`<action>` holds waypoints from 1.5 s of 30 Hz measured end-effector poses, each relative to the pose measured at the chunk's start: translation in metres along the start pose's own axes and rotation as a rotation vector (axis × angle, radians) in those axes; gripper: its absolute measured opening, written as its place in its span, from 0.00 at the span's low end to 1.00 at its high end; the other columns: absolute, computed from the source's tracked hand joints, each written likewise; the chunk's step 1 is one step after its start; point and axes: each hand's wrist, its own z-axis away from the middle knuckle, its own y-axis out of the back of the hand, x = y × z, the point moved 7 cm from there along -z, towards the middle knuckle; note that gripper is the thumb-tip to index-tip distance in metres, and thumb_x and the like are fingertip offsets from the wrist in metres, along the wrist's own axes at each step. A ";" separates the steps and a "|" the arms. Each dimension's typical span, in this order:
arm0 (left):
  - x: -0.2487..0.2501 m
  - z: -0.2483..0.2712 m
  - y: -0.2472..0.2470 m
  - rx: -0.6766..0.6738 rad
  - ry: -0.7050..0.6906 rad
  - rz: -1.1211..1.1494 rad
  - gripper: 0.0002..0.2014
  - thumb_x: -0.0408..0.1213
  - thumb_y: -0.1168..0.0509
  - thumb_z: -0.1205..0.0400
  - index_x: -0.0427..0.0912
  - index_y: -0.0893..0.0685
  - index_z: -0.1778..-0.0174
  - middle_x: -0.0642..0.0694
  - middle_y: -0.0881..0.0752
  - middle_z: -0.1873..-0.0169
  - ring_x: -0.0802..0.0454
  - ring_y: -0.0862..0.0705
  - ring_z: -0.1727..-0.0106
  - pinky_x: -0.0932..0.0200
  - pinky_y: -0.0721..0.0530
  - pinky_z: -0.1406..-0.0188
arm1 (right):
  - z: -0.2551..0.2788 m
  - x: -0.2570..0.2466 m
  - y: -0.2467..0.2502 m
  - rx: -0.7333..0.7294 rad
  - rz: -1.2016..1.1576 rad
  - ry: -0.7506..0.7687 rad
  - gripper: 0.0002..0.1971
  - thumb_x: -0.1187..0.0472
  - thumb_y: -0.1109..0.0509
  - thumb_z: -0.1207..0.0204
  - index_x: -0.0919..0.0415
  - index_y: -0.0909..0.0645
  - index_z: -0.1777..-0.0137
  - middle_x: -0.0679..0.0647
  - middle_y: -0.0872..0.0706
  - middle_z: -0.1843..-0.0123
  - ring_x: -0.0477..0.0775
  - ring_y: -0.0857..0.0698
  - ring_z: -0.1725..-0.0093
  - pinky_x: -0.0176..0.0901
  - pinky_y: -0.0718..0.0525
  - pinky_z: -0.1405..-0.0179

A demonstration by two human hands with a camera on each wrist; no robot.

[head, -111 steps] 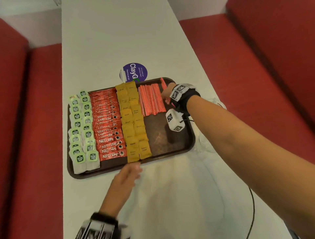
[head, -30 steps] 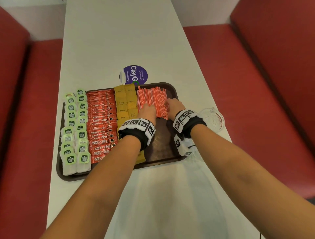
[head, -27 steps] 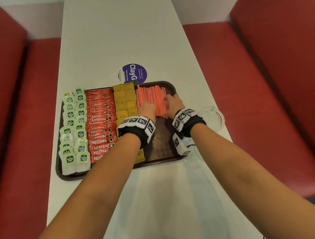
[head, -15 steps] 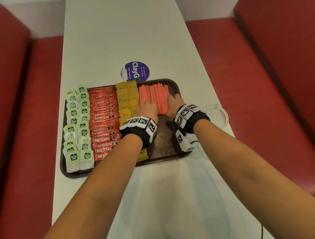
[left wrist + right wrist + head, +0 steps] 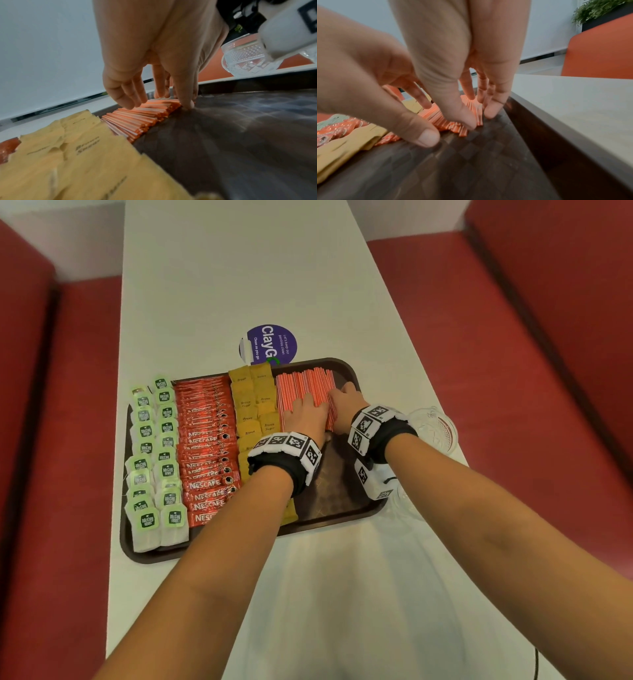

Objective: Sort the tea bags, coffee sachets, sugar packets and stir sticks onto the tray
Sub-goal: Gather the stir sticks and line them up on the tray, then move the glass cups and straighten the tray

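Note:
A dark brown tray (image 5: 342,518) carries rows of green-tagged tea bags (image 5: 154,460), red coffee sachets (image 5: 205,440), yellow sugar packets (image 5: 253,402) and a bundle of orange stir sticks (image 5: 305,386). My left hand (image 5: 305,416) lies on the near left part of the sticks, fingers straight. My right hand (image 5: 346,402) presses against their right side, fingers straight. In the left wrist view the fingers hover on the stir sticks (image 5: 147,112) and the thumb touches the tray at their near end. The right wrist view shows my right hand (image 5: 471,108) flanking the stir sticks (image 5: 436,116).
A cut-glass bowl (image 5: 431,429) stands on the white table just right of the tray. A purple round sticker (image 5: 269,344) lies beyond the tray's far edge. Red benches (image 5: 513,405) run along both sides of the table. The tray's near right part is bare.
The left hand left the tray's near edge and joined the right hand at the stir sticks. Over the last second both hands have pressed the bundle together and barely shifted.

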 end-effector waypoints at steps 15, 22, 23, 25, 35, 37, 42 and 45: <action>0.007 -0.001 0.008 0.094 -0.012 0.038 0.19 0.37 0.38 0.19 0.38 0.27 0.32 0.37 0.27 0.35 0.38 0.29 0.34 0.45 0.27 0.37 | 0.003 0.000 0.005 0.024 0.056 -0.066 0.21 0.61 0.34 0.22 0.65 0.31 0.30 0.64 0.34 0.28 0.62 0.29 0.30 0.49 0.27 0.33; 0.003 0.061 0.044 0.289 -0.004 0.371 0.14 0.38 0.39 0.18 0.41 0.20 0.37 0.43 0.16 0.46 0.48 0.19 0.49 0.55 0.24 0.53 | 0.059 -0.022 0.064 0.049 -0.175 0.148 0.23 0.62 0.37 0.20 0.60 0.32 0.25 0.60 0.28 0.27 0.57 0.26 0.29 0.43 0.28 0.32; 0.004 0.075 0.046 0.313 -0.001 0.425 0.13 0.38 0.38 0.18 0.41 0.19 0.38 0.44 0.16 0.49 0.51 0.20 0.54 0.57 0.24 0.55 | 0.071 -0.021 0.078 0.053 -0.248 0.195 0.22 0.62 0.38 0.20 0.59 0.30 0.26 0.57 0.24 0.29 0.54 0.24 0.32 0.40 0.26 0.36; 0.006 0.103 0.043 0.315 0.001 0.525 0.12 0.37 0.37 0.18 0.41 0.18 0.40 0.46 0.17 0.55 0.54 0.22 0.57 0.57 0.23 0.55 | 0.095 -0.007 0.109 0.065 -0.409 0.242 0.19 0.62 0.39 0.19 0.57 0.27 0.29 0.54 0.19 0.38 0.49 0.20 0.40 0.36 0.22 0.47; 0.070 0.175 -0.043 -0.065 0.047 0.805 0.33 0.40 0.26 0.27 0.47 0.31 0.26 0.50 0.22 0.42 0.57 0.22 0.45 0.62 0.21 0.50 | 0.092 0.156 0.099 0.000 -0.384 0.048 0.31 0.79 0.45 0.26 0.51 0.28 0.26 0.57 0.25 0.27 0.56 0.24 0.30 0.46 0.19 0.39; 0.083 0.174 -0.053 -0.101 0.059 0.820 0.43 0.42 0.23 0.30 0.48 0.39 0.21 0.51 0.27 0.37 0.58 0.26 0.38 0.62 0.24 0.42 | 0.085 0.167 0.076 -0.058 -0.307 0.039 0.33 0.79 0.43 0.27 0.50 0.30 0.25 0.57 0.29 0.24 0.57 0.27 0.26 0.47 0.23 0.33; 0.095 0.163 -0.063 -0.075 0.121 0.837 0.53 0.43 0.20 0.34 0.46 0.48 0.19 0.47 0.36 0.26 0.53 0.31 0.28 0.57 0.29 0.29 | 0.077 0.177 0.054 -0.126 -0.328 0.068 0.33 0.78 0.34 0.28 0.53 0.30 0.25 0.56 0.29 0.23 0.58 0.28 0.26 0.44 0.25 0.34; 0.099 0.155 -0.066 -0.030 0.141 0.866 0.55 0.42 0.20 0.35 0.46 0.49 0.19 0.46 0.37 0.25 0.53 0.32 0.27 0.55 0.30 0.27 | 0.074 0.173 0.059 -0.076 -0.360 0.136 0.30 0.73 0.29 0.28 0.54 0.27 0.27 0.53 0.26 0.25 0.56 0.26 0.27 0.37 0.27 0.40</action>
